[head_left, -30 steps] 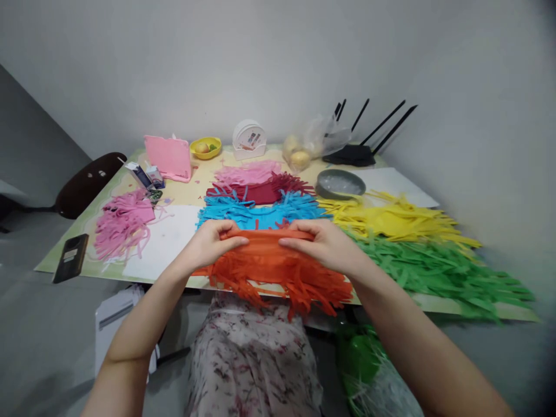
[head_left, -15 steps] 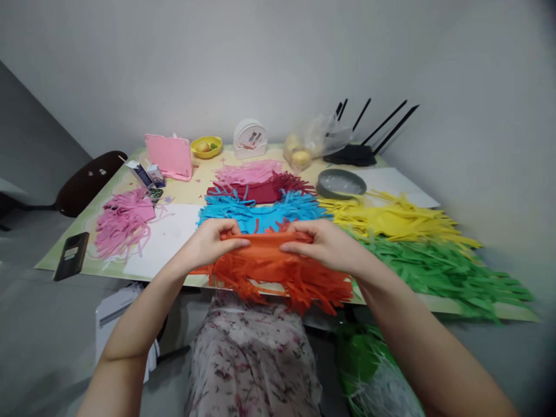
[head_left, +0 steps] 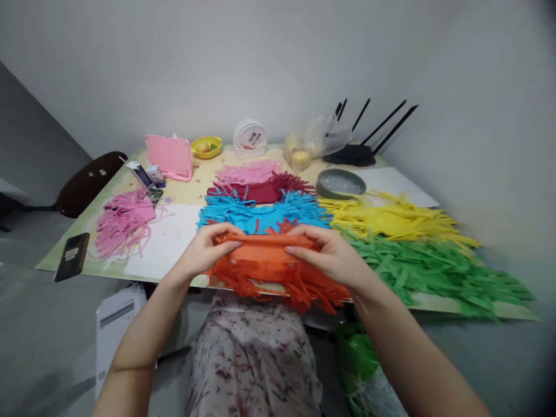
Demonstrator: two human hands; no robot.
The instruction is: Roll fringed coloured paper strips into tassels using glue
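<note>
Between my two hands is an orange fringed sheet point(head_left: 260, 253), thin like tissue paper, its top edge held level and its cut strips hanging towards the table's front edge. My left hand point(head_left: 212, 246) pinches the left part of that edge, thumb in front and fingers curled behind. At the other side, my right hand point(head_left: 322, 250) grips it the same way. Just beyond lies a blue fringed sheet point(head_left: 260, 217), then a dark red one point(head_left: 260, 192) and a pink one point(head_left: 247, 172). The fingertips behind the orange sheet are partly hidden.
To the right spread yellow point(head_left: 391, 220) and green fringed sheets point(head_left: 438, 269). On the left are a pink fringed pile point(head_left: 124, 223), a phone point(head_left: 72, 256) at the edge and a pink tablet case point(head_left: 169, 156). A grey round dish point(head_left: 341, 183) and a black router point(head_left: 351, 154) stand back right.
My hands have drawn slightly apart along the orange sheet's top edge, so more of its middle shows between the thumbs. Both still hold it.
</note>
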